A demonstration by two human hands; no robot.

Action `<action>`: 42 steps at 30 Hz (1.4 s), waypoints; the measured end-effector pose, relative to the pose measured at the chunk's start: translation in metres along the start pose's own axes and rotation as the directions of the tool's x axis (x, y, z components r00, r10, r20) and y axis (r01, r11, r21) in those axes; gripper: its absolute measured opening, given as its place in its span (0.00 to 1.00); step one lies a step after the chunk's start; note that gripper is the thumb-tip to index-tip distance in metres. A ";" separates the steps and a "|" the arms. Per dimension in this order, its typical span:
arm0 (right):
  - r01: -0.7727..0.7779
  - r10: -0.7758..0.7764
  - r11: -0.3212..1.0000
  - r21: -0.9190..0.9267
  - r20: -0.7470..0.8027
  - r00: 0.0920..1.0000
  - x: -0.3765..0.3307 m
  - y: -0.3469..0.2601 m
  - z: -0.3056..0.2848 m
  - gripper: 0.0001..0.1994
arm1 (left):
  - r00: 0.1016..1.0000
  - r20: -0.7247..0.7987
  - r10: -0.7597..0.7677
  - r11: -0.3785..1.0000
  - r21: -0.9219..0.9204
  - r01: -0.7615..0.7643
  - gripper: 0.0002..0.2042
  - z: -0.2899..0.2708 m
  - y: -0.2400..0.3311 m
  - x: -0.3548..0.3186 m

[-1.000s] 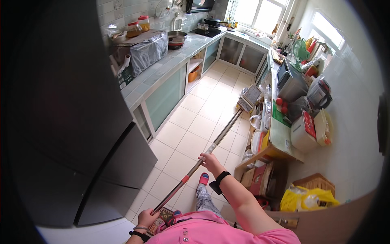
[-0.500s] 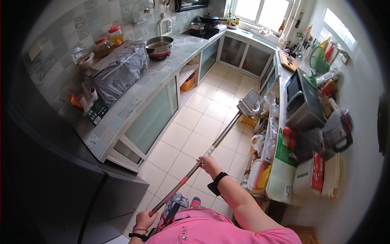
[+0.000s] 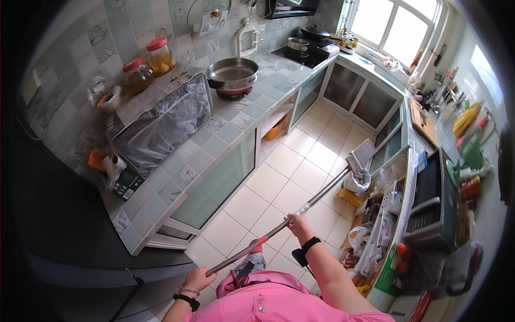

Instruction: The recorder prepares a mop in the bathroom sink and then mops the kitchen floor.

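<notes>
- We hold a mop (image 3: 300, 206) in both hands; its pole runs from low near our body up to its flat head (image 3: 358, 156), which rests on the tiled floor (image 3: 279, 177) just beside the shelves (image 3: 394, 182) to the right of the pole.
- The head sits close to a white bag (image 3: 354, 183) and other clutter at the foot of those shelves; we judge a wide push from here could snag the bag or knock boxes over.
- The pole's lower end is near our body, so a hard pull back could jab us or catch on clothing.
- Left of the pole stands the counter (image 3: 225, 126) with glass doors below; a careless swing that way could strike the glass.
- Our right hand (image 3: 298, 225) grips the pole about midway, fingers curled shut around it, a dark band on the wrist.
- Our left hand (image 3: 199, 279) clamps the pole's near end, fingers wrapped around it, also with a wrist band.
- A wok (image 3: 233, 72) and jars (image 3: 147, 64) sit on the counter, well apart from the mop.
</notes>
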State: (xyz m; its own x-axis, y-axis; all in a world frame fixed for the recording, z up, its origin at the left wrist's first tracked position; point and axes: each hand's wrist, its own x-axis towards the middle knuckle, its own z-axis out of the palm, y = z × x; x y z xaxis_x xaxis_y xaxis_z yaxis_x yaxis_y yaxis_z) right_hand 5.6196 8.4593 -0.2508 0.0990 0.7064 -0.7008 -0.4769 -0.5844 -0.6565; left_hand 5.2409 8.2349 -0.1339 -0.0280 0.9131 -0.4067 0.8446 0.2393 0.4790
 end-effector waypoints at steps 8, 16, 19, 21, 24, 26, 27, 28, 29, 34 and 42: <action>0.010 -0.021 0.925 0.379 0.026 0.999 0.044 -0.122 0.051 0.09 | 0.994 0.056 0.095 0.994 -0.060 -0.092 0.17 -0.026 0.079 0.136; 0.050 -0.106 0.868 0.493 0.086 0.991 0.179 -0.188 0.025 0.07 | 0.940 -0.095 0.327 0.901 0.332 -0.280 0.17 -0.062 0.179 0.213; -0.151 0.124 0.761 0.630 0.088 0.988 0.238 -0.208 -0.002 0.10 | 1.000 0.012 0.021 0.950 0.311 -0.024 0.19 -0.097 0.242 0.230; -0.183 0.168 0.764 0.619 0.083 0.982 0.266 -0.215 -0.013 0.10 | 1.000 0.011 -0.001 0.958 0.286 -0.002 0.19 -0.095 0.277 0.250; -0.240 0.254 0.778 0.580 0.058 0.966 0.301 -0.228 -0.027 0.11 | 1.000 0.013 -0.010 0.968 0.251 0.006 0.18 -0.088 0.319 0.278; -0.309 0.333 0.812 0.496 0.041 0.942 0.316 -0.244 -0.043 0.12 | 0.999 0.035 -0.026 0.939 0.342 0.013 0.16 -0.079 0.345 0.293; -0.321 0.325 0.836 0.445 0.071 0.943 0.334 -0.248 -0.057 0.14 | 0.999 0.041 -0.022 0.956 0.294 0.009 0.14 -0.070 0.349 0.303; -0.330 0.337 0.832 0.446 0.066 0.939 0.342 -0.257 -0.063 0.14 | 0.998 0.052 -0.031 0.955 0.297 0.014 0.14 -0.062 0.357 0.313; -0.293 0.311 0.866 0.405 0.022 0.950 0.350 -0.268 -0.068 0.16 | 0.998 0.058 -0.018 0.971 0.240 0.003 0.14 -0.053 0.365 0.321; -0.349 0.355 0.847 0.401 0.063 0.933 0.355 -0.261 -0.076 0.27 | 0.995 0.097 0.030 0.997 0.069 -0.037 0.14 -0.007 0.403 0.379; -0.080 0.145 0.961 0.266 -0.235 0.961 0.306 -0.275 -0.023 0.10 | 0.977 0.212 0.039 0.994 -0.113 -0.015 0.14 0.043 0.450 0.461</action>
State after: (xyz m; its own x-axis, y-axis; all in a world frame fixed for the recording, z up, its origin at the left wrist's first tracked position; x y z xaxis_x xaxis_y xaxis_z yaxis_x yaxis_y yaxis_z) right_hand 5.8015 8.8268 -0.2914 0.2310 0.5002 -0.8345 -0.6983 -0.5120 -0.5002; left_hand 5.6308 8.7497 -0.1395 0.1183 0.8311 -0.5433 0.7793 0.2614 0.5696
